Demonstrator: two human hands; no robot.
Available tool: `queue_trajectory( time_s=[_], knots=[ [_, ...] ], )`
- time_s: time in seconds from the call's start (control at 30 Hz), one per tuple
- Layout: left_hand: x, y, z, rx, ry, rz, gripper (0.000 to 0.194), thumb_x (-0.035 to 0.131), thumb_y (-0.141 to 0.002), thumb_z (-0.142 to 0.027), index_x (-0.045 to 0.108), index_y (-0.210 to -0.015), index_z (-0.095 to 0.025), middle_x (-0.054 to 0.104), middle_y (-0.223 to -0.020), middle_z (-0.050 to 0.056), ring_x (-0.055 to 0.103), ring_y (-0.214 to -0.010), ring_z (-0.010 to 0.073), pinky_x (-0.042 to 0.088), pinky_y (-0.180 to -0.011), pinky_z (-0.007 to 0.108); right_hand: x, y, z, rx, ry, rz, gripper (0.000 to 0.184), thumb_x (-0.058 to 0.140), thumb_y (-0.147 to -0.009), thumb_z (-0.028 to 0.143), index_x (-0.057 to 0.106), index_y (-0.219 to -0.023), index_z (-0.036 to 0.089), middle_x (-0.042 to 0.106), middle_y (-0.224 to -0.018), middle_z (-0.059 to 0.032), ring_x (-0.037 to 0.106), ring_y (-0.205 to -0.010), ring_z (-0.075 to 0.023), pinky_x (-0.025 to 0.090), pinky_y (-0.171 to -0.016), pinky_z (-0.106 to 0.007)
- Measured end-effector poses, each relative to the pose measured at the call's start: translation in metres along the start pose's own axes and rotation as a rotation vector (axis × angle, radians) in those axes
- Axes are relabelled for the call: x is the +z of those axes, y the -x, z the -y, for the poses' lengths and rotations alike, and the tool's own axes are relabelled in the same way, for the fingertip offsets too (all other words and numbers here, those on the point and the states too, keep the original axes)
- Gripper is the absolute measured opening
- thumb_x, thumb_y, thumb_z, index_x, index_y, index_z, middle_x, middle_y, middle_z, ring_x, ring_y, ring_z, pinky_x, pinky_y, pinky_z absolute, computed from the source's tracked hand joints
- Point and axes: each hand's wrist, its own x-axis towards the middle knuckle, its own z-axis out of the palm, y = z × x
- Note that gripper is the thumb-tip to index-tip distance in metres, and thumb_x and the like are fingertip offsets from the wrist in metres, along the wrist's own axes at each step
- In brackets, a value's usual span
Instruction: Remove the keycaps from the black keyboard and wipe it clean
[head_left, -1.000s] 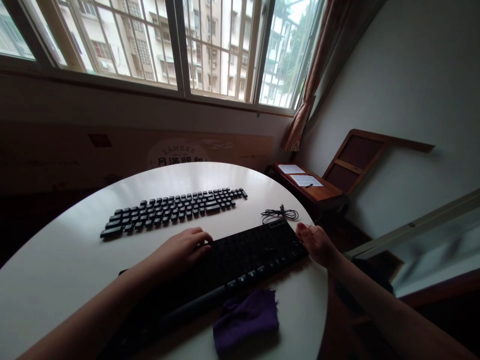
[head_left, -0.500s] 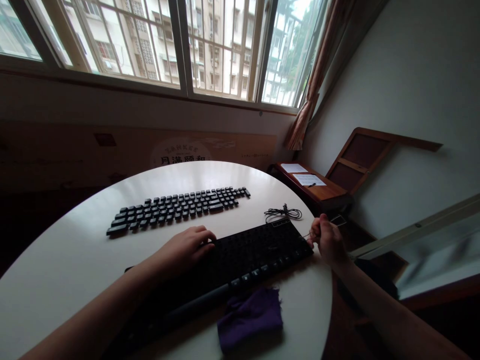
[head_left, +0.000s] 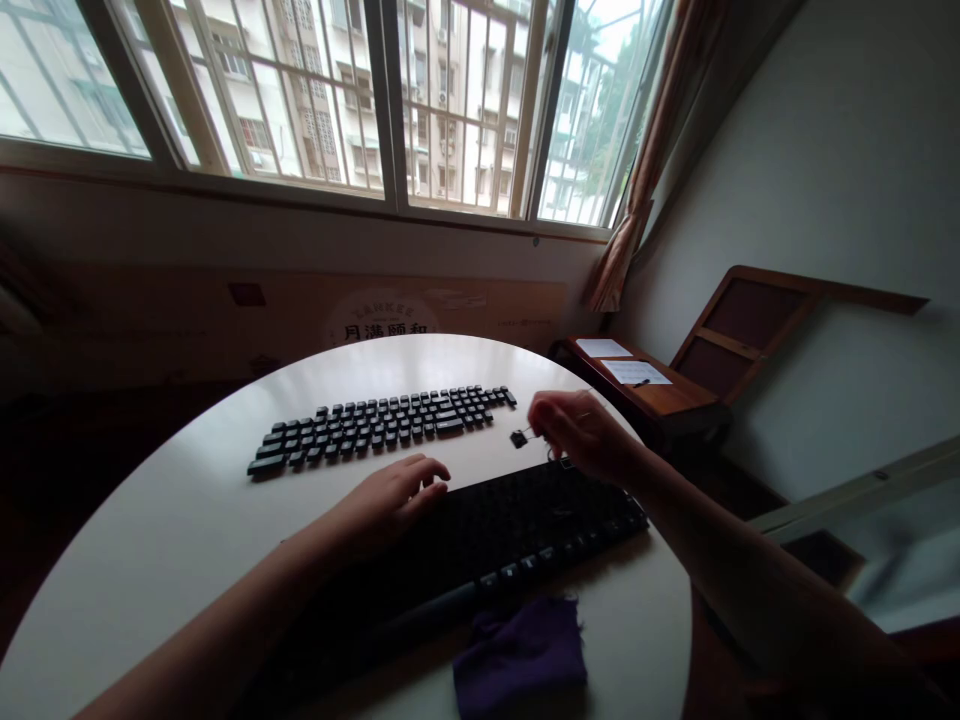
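Note:
My right hand [head_left: 574, 430] is closed on a wire keycap puller [head_left: 533, 433], its handle mostly hidden by the fingers. At the puller's wire end hangs a black keycap [head_left: 517, 439], above the white table. Below lies a black keyboard [head_left: 517, 520], stripped of most keycaps, with a row left along its near edge. My left hand [head_left: 405, 487] rests at the keyboard's far edge, fingers bent and thumb apart, holding nothing. Loose black keycaps [head_left: 382, 425] stand in rows behind the keyboard.
A crumpled purple cloth [head_left: 521, 655] lies in front of the keyboard on the round white table [head_left: 180, 520]. Beyond the table's right edge stands a low wooden table [head_left: 675, 398] bearing papers [head_left: 636, 372] and a pen. A window is behind.
My right hand has moved from the keyboard's right end up and left, over its far edge, bringing the puller with a keycap. My left thumb and fingers have parted slightly. The view has shifted.

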Motion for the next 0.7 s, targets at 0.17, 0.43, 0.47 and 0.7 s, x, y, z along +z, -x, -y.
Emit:
queue_trajectory(
  time_s=[0.17,0.43,0.47,0.7],
  knots=[
    [-0.011,0.004,-0.003,0.05,0.121,-0.098,0.044,0.031,-0.099,-0.051,0.062,-0.103,-0.02,0.068,-0.101,0.006,0.061,-0.091,0.0228,0.049,-0.084,0.034,0.056,-0.029,0.013,-0.38,0.078,0.223,0.034,0.043,-0.1,0.036,0.057,-0.074,0.018,0.051,-0.06,0.0026,0.044,-0.052,-0.0096,0.037,-0.054,-0.022],
    [-0.009,0.005,-0.004,-0.025,0.148,-0.068,0.038,0.032,-0.099,-0.049,0.056,-0.09,-0.02,0.063,-0.087,0.004,0.057,-0.077,0.0198,0.046,-0.071,0.031,0.082,-0.02,-0.012,-0.38,0.009,0.182,0.037,0.033,-0.104,0.039,0.052,-0.078,0.019,0.046,-0.062,0.0024,0.041,-0.053,-0.0106,0.035,-0.053,-0.024],
    [-0.008,0.004,-0.005,-0.033,0.151,-0.054,0.037,0.032,-0.099,-0.048,0.055,-0.089,-0.02,0.063,-0.086,0.004,0.057,-0.077,0.0196,0.045,-0.071,0.031,0.081,-0.019,-0.012,-0.383,0.034,0.18,0.038,0.032,-0.104,0.039,0.052,-0.079,0.019,0.046,-0.062,0.0023,0.041,-0.053,-0.0108,0.034,-0.052,-0.024],
    [-0.008,0.003,-0.01,-0.059,0.195,-0.048,0.031,0.035,-0.095,-0.043,0.05,-0.082,-0.02,0.061,-0.08,0.002,0.054,-0.074,0.0185,0.042,-0.067,0.029,0.078,-0.014,-0.003,-0.505,0.251,0.03,0.037,0.034,-0.101,0.036,0.056,-0.077,0.019,0.055,-0.066,-0.0022,0.044,-0.058,-0.015,0.034,-0.056,-0.029]
  ],
)
